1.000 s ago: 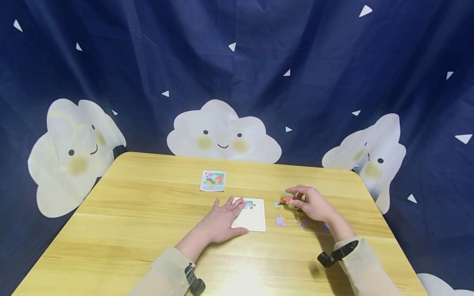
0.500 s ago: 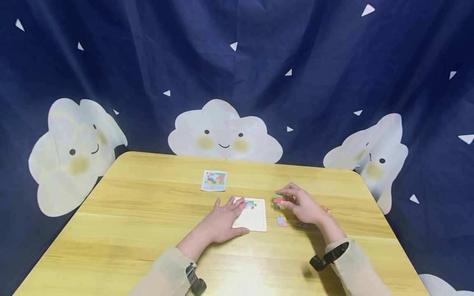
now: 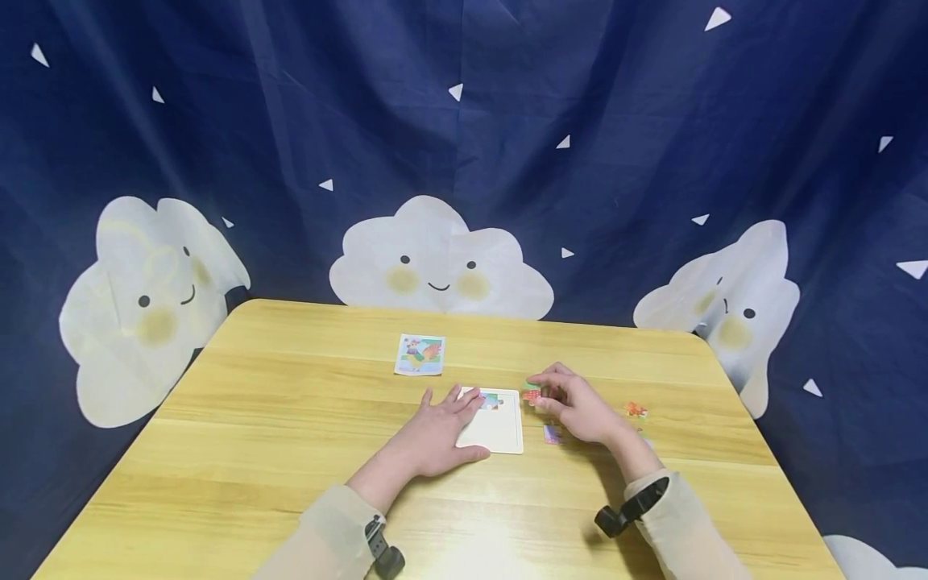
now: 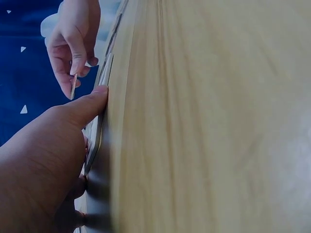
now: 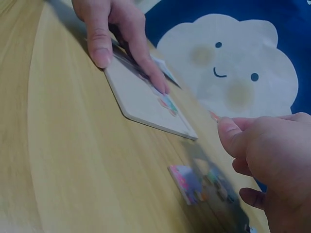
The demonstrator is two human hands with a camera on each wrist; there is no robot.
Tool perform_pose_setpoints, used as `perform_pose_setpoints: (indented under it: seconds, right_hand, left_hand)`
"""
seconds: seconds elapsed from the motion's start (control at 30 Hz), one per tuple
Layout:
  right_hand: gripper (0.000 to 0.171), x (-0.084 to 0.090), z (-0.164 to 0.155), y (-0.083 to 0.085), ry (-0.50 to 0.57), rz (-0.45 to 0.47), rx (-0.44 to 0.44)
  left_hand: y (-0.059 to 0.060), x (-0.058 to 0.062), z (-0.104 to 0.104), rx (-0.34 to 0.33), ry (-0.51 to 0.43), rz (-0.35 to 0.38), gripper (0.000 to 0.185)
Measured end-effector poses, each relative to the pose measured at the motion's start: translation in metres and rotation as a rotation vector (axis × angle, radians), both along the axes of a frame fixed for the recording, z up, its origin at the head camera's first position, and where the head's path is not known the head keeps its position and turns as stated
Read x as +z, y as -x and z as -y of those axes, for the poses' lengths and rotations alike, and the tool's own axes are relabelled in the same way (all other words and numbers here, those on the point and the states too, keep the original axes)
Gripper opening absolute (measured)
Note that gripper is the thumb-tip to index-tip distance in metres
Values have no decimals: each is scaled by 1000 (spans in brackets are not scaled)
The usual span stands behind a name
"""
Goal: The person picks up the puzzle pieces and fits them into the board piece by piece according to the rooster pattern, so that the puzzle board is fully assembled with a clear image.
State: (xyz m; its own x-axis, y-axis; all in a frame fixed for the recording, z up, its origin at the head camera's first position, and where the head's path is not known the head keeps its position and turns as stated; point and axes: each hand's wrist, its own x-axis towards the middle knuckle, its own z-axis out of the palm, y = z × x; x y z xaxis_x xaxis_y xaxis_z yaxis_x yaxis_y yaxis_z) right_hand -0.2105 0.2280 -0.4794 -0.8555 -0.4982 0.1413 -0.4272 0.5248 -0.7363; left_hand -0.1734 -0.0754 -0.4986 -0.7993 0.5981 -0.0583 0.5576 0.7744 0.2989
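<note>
Item: wooden table (image 3: 290,451), light grain, set before a dark blue curtain (image 3: 290,121) printed with white clouds and small triangles. Far centre of the table: a printed picture card (image 3: 419,354), lying flat, well apart from both hands. Centre: a white puzzle board (image 3: 500,431), square, lying flat, edges roughly in line with the table edges; one coloured fitted piece (image 3: 489,400) sits at its far edge. Left hand (image 3: 435,435): laid flat on the near-left part of the board, fingers straight and slightly spread, thumb along the near edge; it covers the board's left side. Right hand (image 3: 576,411): raised just right of the board, thumb and forefinger pinched together on a small red-and-green puzzle piece (image 3: 532,395), remaining fingers curled loosely beneath. The piece hangs above the table beside the board's far-right corner, not touching it; the left wrist view shows it thin and edge-on (image 4: 73,87); which way its printed face points cannot be told with certainty. Loose stock: a purple-pink loose piece (image 3: 552,435) flat on the table just beside the board's right edge, under the right hand; an orange piece (image 3: 635,410) further right, well apart. Sleeves pale beige; a dark strap on each wrist.
</note>
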Motion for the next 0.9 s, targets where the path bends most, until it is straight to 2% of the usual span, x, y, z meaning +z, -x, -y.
perform_pose_setpoints:
  seconds: [0.5, 0.9]
  right_hand:
    - [33, -13, 18, 1, 31, -19, 27]
    - [33, -17, 31, -1, -96, -97, 7]
  left_hand:
    - [-1, 1, 0, -2, -9, -5, 92]
    - [-1, 2, 0, 0, -11, -11, 92]
